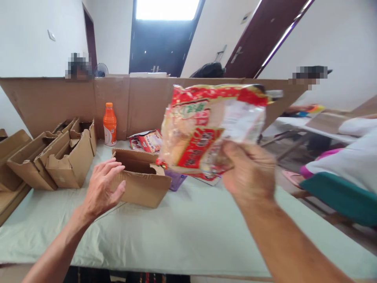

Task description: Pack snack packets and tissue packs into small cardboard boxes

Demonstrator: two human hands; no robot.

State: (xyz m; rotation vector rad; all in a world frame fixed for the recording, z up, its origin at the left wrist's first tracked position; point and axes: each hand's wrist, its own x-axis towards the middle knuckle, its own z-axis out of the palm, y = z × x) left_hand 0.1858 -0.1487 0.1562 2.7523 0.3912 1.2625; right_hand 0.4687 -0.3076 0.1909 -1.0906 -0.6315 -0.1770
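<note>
My right hand (pixel 249 171) grips a red and clear snack bag (pixel 209 125) by its lower edge and holds it up above the table. My left hand (pixel 103 184) rests with fingers spread against the near left side of a small open cardboard box (pixel 144 182) that stands on the pale green tablecloth (pixel 182 228). The bag hangs just right of and above this box. A purple item (pixel 176 179) peeks out behind the box.
A row of several empty folded cardboard boxes (pixel 55 155) lines the left side. An orange drink bottle (pixel 110 125) and more snack packets (pixel 149 140) sit before a cardboard wall (pixel 59 98). A person in white (pixel 347 161) sits at right.
</note>
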